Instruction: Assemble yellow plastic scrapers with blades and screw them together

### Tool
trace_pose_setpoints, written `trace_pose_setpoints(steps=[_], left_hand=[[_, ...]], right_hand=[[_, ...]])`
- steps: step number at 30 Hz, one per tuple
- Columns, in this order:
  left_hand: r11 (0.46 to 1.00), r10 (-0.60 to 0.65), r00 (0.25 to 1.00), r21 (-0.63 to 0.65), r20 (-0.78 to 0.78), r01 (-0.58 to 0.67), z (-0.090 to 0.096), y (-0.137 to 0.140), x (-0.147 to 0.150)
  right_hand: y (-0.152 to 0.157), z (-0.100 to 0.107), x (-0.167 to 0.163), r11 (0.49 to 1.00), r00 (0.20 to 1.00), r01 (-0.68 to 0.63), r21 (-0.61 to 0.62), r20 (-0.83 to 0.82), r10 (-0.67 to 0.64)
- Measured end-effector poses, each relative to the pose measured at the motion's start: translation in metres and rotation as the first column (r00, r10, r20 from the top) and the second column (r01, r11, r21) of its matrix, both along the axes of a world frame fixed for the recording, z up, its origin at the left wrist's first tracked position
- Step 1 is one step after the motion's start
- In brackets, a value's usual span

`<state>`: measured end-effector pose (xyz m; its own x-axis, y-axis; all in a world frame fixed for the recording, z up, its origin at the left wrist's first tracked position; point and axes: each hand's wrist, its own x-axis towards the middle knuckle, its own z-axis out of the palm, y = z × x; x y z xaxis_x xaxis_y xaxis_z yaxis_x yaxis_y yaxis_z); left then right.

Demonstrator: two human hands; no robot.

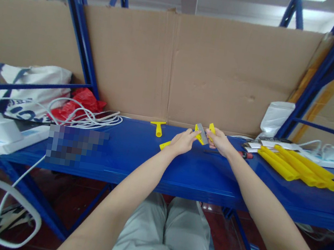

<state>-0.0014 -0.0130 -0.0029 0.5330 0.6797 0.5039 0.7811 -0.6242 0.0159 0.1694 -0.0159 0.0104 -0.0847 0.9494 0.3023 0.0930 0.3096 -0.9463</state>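
My left hand [183, 141] is closed on a yellow piece with a flat grey plate [202, 134] on it, just above the blue bench. My right hand [218, 142] pinches a small yellow part [212, 128] and meets the plate's right side; its fingertips are partly hidden. Under my left wrist another yellow piece [164, 145] pokes out, mostly covered. A yellow T-shaped scraper handle [159, 129] lies left of my hands. Beneath my right forearm is a screwdriver [246, 155] with a red and black handle, its shaft pointing left.
Several yellow tubes [298, 167] lie at the right, near a power strip [328, 160] and a white pouch [277, 117]. Coiled white cables [98, 120], a red bag [83, 103] and a cloth bag [37, 89] crowd the left. Cardboard [219, 74] walls the back of the blue bench [136, 158].
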Motion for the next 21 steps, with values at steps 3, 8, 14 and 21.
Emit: trace_pose_setpoints(steps=[3,8,14,21], left_hand=[[1.0,-0.007,1.0,0.006,-0.001,0.007,0.0,0.0,-0.001],[1.0,-0.013,1.0,0.007,-0.022,0.014,0.001,-0.001,-0.002],[1.0,-0.003,0.999,-0.007,-0.054,0.003,0.003,0.0,-0.004],[1.0,0.022,0.997,-0.016,-0.071,-0.023,0.002,0.003,-0.002]], right_hand=[[-0.001,-0.002,0.0,0.999,0.998,-0.045,-0.027,0.042,0.046],[-0.004,-0.001,0.0,0.997,0.999,-0.046,-0.057,0.007,0.047],[-0.005,-0.003,-0.006,0.999,0.999,-0.027,-0.045,-0.02,0.027],[-0.005,0.004,-0.009,0.971,0.986,0.16,-0.177,-0.01,-0.164]])
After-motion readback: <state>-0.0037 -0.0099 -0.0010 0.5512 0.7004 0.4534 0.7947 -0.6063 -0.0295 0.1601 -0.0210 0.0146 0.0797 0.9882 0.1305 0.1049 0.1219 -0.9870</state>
